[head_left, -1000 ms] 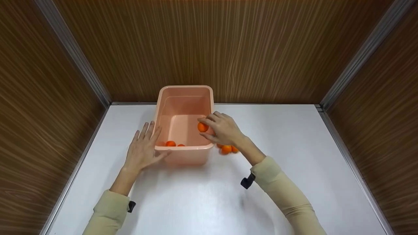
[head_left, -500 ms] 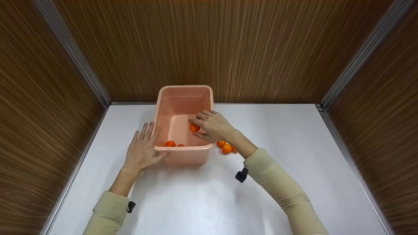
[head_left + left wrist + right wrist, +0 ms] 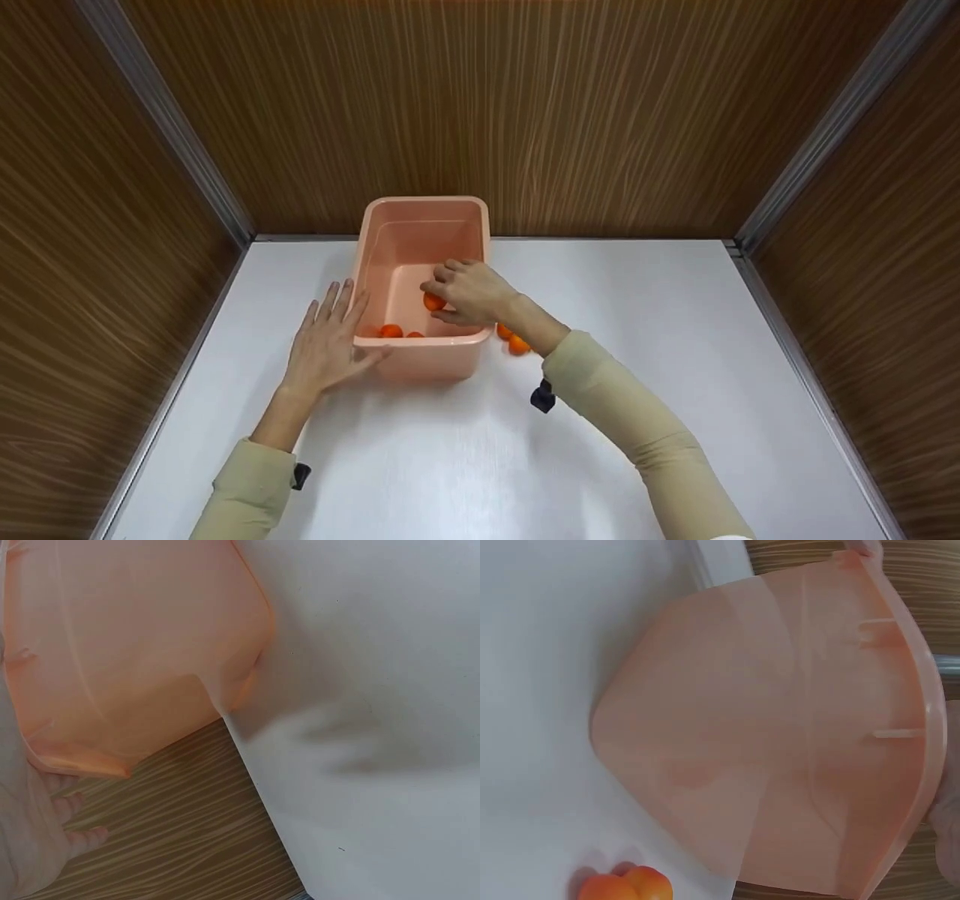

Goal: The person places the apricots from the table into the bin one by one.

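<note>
A pink plastic tub [image 3: 422, 352] stands on the white table [image 3: 480, 450] near the back wall. My right hand [image 3: 465, 294] reaches over the tub's right rim and grips a small orange fruit [image 3: 433, 302] inside it. Two more oranges [image 3: 391, 331] lie on the tub floor near the front wall. My left hand [image 3: 328, 347] rests flat against the tub's left front corner, fingers straight. In the left wrist view the tub [image 3: 127, 652] fills the upper left. In the right wrist view the tub's outer wall [image 3: 780, 750] is close.
Loose oranges [image 3: 517, 344] lie on the table just right of the tub, partly behind my right forearm; some show in the right wrist view [image 3: 626, 886]. Wood-grain walls [image 3: 525, 112] close in the table at the back and both sides.
My right hand has carried the orange leftward and down, from the tub's right rim into the tub. The left hand has not moved.
</note>
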